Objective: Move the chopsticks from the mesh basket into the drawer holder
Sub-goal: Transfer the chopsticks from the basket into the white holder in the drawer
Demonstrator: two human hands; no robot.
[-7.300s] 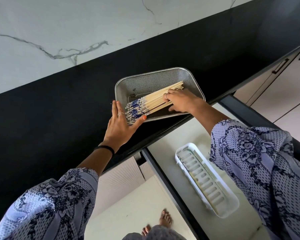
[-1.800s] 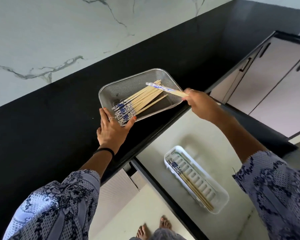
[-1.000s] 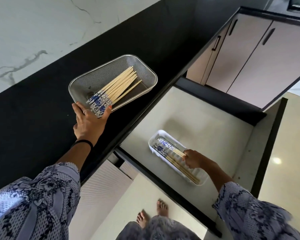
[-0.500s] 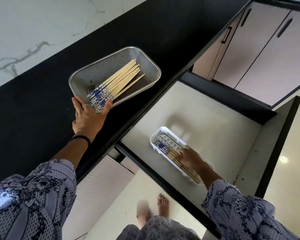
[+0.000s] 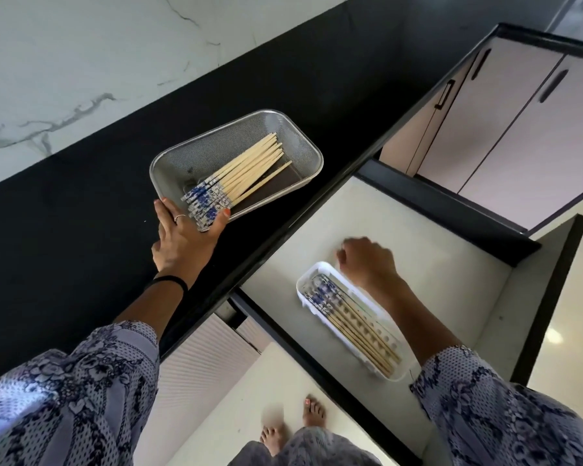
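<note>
Chopsticks (image 5: pixel 249 163) in mesh basket (image 5: pixel 297 129); more in white tray (image 5: pixel 395 374), open drawer (image 5: pixel 435 247).
Left grip (image 5: pixel 182 243) holds basket corner on tabletop (image 5: pixel 81 247); right grip (image 5: pixel 367 264), blurred, above tray end.

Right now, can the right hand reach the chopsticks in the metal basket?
Probably yes: the right hand seems empty, the chopsticks lie uncovered in the basket, nothing stands between, and the left hand holds its corner.
</note>
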